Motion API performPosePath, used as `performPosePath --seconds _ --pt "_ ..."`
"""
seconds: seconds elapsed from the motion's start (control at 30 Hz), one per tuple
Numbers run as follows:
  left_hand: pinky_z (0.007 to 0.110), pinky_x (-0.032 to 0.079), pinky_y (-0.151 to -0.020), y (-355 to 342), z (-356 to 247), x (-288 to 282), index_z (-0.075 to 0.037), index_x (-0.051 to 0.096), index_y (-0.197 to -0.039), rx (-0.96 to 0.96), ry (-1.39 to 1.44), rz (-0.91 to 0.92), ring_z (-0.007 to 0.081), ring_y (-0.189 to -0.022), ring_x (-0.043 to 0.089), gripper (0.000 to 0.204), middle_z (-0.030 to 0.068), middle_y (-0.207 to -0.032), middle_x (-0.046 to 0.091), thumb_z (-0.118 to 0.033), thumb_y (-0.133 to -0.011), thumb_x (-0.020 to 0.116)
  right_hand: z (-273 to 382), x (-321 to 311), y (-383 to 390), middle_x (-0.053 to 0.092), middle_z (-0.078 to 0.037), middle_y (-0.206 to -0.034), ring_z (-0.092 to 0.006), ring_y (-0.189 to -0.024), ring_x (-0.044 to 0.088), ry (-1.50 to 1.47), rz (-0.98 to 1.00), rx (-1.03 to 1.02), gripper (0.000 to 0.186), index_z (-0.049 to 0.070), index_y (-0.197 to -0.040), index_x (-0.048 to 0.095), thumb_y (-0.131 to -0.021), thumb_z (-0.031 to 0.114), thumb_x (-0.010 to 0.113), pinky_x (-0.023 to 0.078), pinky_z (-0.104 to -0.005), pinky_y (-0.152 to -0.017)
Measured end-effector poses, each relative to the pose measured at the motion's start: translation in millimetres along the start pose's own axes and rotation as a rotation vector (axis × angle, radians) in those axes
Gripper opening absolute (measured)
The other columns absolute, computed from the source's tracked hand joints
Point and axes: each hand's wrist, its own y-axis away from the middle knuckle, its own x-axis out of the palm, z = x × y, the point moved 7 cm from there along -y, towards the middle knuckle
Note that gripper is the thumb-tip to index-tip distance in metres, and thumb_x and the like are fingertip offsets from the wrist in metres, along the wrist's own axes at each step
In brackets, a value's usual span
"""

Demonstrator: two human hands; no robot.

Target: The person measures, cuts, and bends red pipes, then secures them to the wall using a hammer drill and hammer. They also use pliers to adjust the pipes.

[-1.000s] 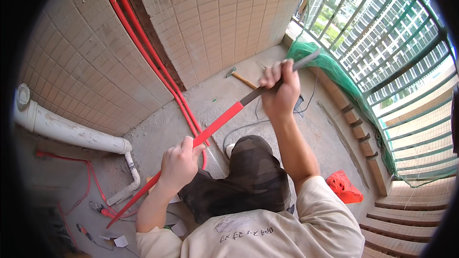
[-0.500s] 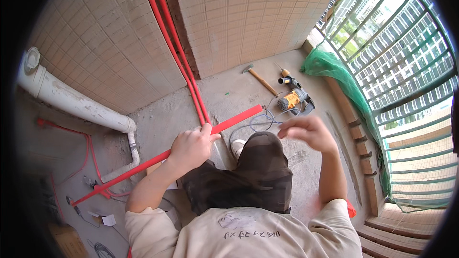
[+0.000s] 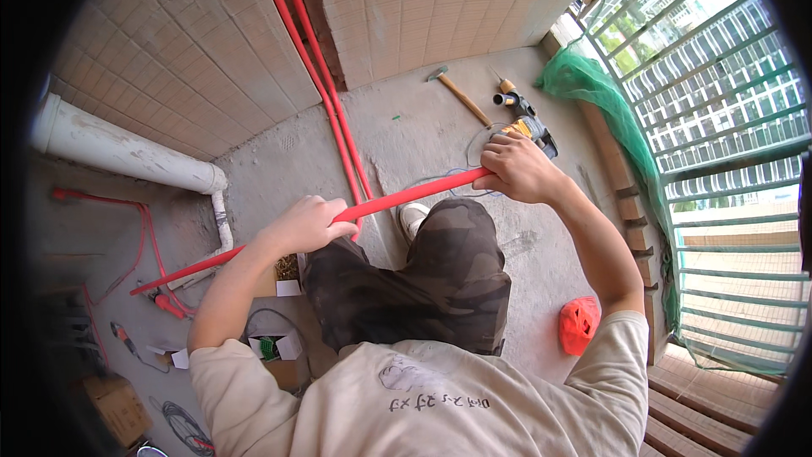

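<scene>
A long red pipe (image 3: 406, 195) lies across in front of me above my thighs, its far-left end sloping down past my left forearm. My left hand (image 3: 306, 222) is closed around its middle. Near the pipe's right end my right hand (image 3: 518, 166) grips it, fingers wrapped over the top, hiding the tip. Beneath the held pipe, two red pipes (image 3: 337, 131) run down the tiled wall and along the floor, passing between my left hand and my shoe (image 3: 413, 218). Just beyond my right hand, a yellow and black power drill (image 3: 534, 129) is partly covered.
A hammer (image 3: 463, 100) lies beside the drill. Green netting (image 3: 584, 76) hangs along the railing at right. At left is a thick white drainpipe (image 3: 135, 148). An orange-red bag (image 3: 578, 325) sits by my right elbow; open cardboard boxes (image 3: 286, 347) and cables (image 3: 182, 425) are at lower left.
My right hand, empty and raised before, has come to the pipe's right end and taken hold. My left hand has slid or shifted left; the pipe now lies flatter.
</scene>
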Motion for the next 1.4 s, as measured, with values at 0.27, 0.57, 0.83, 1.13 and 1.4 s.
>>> performPosePath --seconds 0.27,0.57,0.83,1.13,1.4 --pt "0.034 0.04 -0.044 41 29 24 -0.004 0.06 -0.079 -0.357 0.449 0.433 0.0195 -0.044 0.053 0.046 0.0069 -0.053 0.053 -0.048 -0.092 0.067 -12 23 36 0.058 -0.017 -0.068 -0.0402 -0.068 0.058 -0.202 0.278 0.324 0.049 0.004 -0.079 0.058 -0.091 0.051 0.063 0.043 -0.047 -0.062" --pt "0.025 0.034 -0.039 96 -29 84 -0.006 0.05 -0.081 -0.439 1.693 0.639 0.0097 -0.04 0.038 0.047 0.0016 -0.056 0.043 -0.049 -0.101 0.052 13 25 69 0.057 -0.011 -0.066 -0.0341 -0.064 0.059 -0.187 -0.164 0.559 0.051 0.005 -0.074 0.057 -0.086 0.054 0.066 0.043 -0.0429 -0.058" --pt "0.025 0.034 -0.041 103 -64 108 -0.008 0.048 -0.082 -0.325 1.631 0.388 0.0114 -0.037 0.04 0.047 0.0013 -0.051 0.043 -0.051 -0.099 0.054 29 39 95 0.058 -0.012 -0.067 -0.0336 -0.064 0.06 -0.2 -0.281 0.79 0.045 0.004 -0.075 0.059 -0.087 0.046 0.07 0.043 -0.0414 -0.058" --pt "0.022 0.038 -0.037 90 -57 115 -0.006 0.048 -0.083 -0.355 1.45 0.262 0.0069 -0.042 0.044 0.046 0.0015 -0.057 0.047 -0.049 -0.101 0.053 32 39 102 0.056 -0.012 -0.064 -0.0327 -0.06 0.056 -0.202 -0.362 0.903 0.046 0.004 -0.071 0.057 -0.084 0.045 0.073 0.041 -0.0412 -0.055" --pt "0.022 0.04 -0.036 76 -53 107 -0.005 0.048 -0.084 -0.39 1.309 0.255 0.0058 -0.041 0.043 0.049 -0.001 -0.056 0.045 -0.052 -0.1 0.054 63 41 122 0.056 -0.015 -0.063 -0.0333 -0.056 0.055 -0.175 -0.436 1.105 0.04 0.002 -0.074 0.059 -0.088 0.036 0.074 0.041 -0.0393 -0.055"
